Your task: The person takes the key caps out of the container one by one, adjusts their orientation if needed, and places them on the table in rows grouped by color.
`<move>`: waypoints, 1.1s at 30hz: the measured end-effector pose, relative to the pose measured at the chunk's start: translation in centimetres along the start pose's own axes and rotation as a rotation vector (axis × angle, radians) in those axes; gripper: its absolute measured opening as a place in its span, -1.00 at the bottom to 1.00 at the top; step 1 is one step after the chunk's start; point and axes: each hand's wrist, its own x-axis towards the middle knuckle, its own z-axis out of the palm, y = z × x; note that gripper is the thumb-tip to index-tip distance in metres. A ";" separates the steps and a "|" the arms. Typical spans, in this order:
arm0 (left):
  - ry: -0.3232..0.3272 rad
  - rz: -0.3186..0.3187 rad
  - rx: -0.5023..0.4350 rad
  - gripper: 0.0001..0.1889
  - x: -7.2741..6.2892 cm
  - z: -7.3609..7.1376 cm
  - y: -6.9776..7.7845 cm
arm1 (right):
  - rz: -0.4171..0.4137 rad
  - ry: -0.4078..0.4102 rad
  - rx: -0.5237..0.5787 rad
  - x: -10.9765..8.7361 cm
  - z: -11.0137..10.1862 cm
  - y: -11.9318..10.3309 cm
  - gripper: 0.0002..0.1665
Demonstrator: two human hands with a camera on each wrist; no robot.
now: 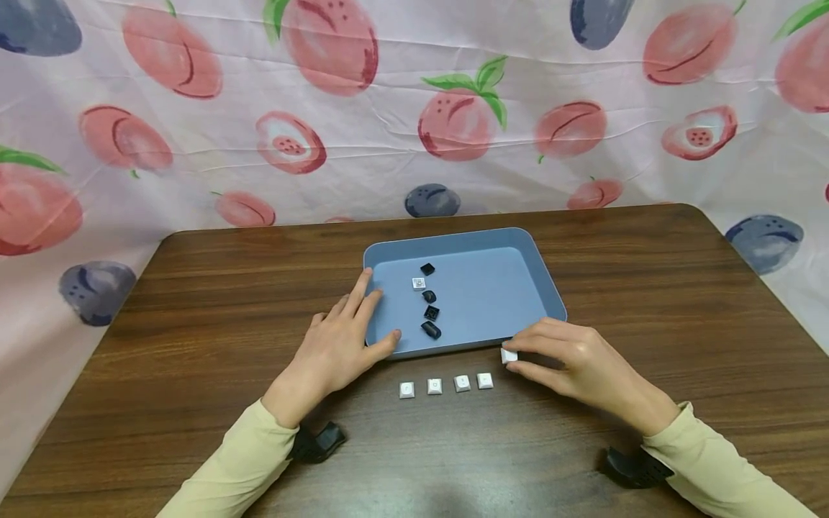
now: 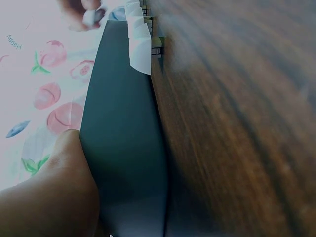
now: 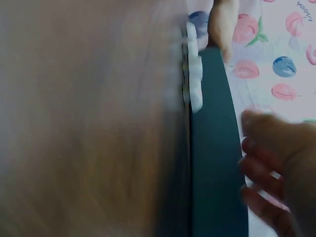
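Note:
A white keycap (image 1: 509, 356) is pinched between the thumb and fingers of my right hand (image 1: 570, 356), just outside the near right corner of the blue tray (image 1: 499, 288). The same keycap (image 2: 92, 18) shows blurred in the left wrist view. My left hand (image 1: 340, 345) rests at the tray's left side, fingers extended over the rim and thumb by the near left corner. Inside the tray lie several black keycaps (image 1: 430, 329) and one white keycap (image 1: 419, 283), which looks upside down. Several white keycaps (image 1: 435, 386) stand in a row in front of the tray.
A brown wood-grain table (image 1: 259, 280) carries everything. Behind it hangs a white cloth (image 1: 382, 144) printed with fruit. Black wrist mounts (image 1: 317, 442) sit under both forearms, close to the tabletop.

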 end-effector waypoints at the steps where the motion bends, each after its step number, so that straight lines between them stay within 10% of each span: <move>1: -0.002 -0.003 0.000 -0.16 0.0 0.0 0.0 | 0.011 -0.027 0.003 -0.3 0.0 -0.1 -0.70; 13: -0.013 -0.006 -0.003 -0.16 0.1 -0.2 0.0 | 0.145 -0.237 -0.004 -1.9 0.6 -0.1 -0.76; 33: -0.019 -0.013 -0.018 -0.16 0.4 -0.6 0.2 | 0.146 -0.211 -0.010 0.1 -0.3 0.0 -0.74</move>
